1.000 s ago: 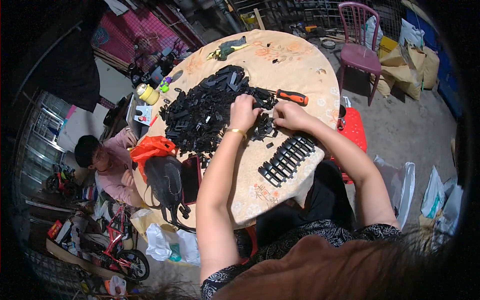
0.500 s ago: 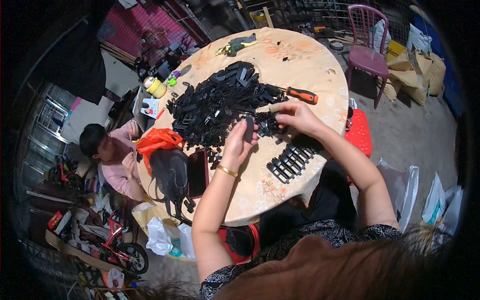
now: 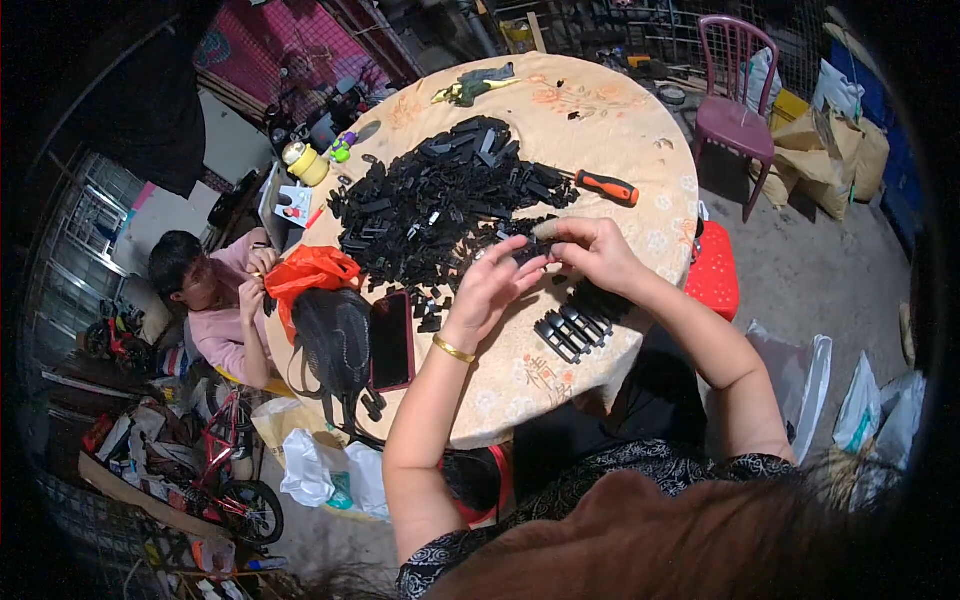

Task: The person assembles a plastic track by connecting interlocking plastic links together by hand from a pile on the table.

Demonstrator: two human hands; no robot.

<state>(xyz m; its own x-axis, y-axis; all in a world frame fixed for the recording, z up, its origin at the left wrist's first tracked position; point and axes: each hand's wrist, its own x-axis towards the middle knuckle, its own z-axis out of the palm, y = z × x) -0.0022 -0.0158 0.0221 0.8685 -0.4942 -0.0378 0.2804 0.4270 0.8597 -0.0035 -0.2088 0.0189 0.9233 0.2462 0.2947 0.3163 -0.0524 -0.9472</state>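
Observation:
My left hand [image 3: 488,290], a gold bangle at its wrist, is turned palm up with its fingers reaching toward my right hand. A dark plastic piece [image 3: 526,251] lies between its fingers, partly hidden. My right hand [image 3: 595,252] meets those fingertips, thumb and fingertips pinched; what they hold is too small to make out. Beyond both hands spreads a large heap of black plastic parts [image 3: 420,200]. Below my right hand, a row of black clip-like pieces [image 3: 574,330] lies side by side near the table's front edge, partly covered by my forearm.
On the round cloth-covered table [image 3: 640,130] are an orange-and-black screwdriver [image 3: 607,188], a toy figure [image 3: 474,86], a phone [image 3: 392,340], a black bag [image 3: 333,340] and a red plastic bag [image 3: 308,278]. Another person [image 3: 225,310] sits at the left. A chair [image 3: 737,125] stands far right.
My hands have come together, the right one drawing back from the heap's edge. The piece in my left hand has turned and is less visible. The seated person's hands have moved closer together.

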